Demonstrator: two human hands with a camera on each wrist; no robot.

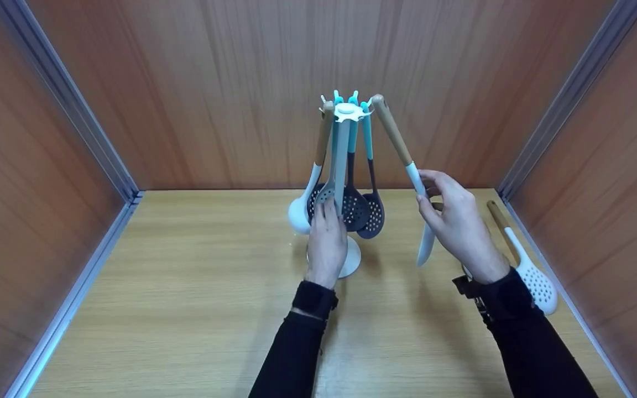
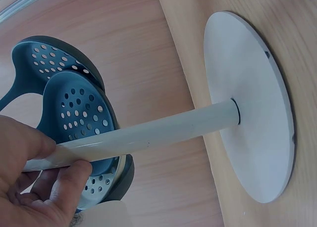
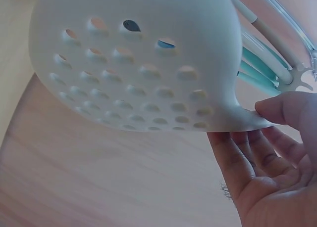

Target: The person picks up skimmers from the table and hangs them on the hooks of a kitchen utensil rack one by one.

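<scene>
My left hand (image 1: 327, 243) grips the white pole (image 2: 163, 135) of an upright utensil stand, thumb and fingers on either side of it. In my right hand (image 1: 457, 224), thumb and fingers pinch the white neck of a skimmer (image 3: 138, 64) with a perforated head. Its wooden handle (image 1: 393, 130) slants up to the left, the tip right at the hooks of the stand's top (image 1: 349, 112). Around the pole hang a white ladle (image 1: 299, 215) and several perforated utensils, among them a dark skimmer (image 1: 374, 215) with a turquoise handle.
The stand's round white base (image 1: 353, 257) rests on the wooden table (image 1: 186, 276). Another white skimmer (image 1: 539, 284) with a wooden handle lies at the right, beside the side panel (image 1: 606, 193). A wood-look panel (image 1: 241, 83) rises behind the stand.
</scene>
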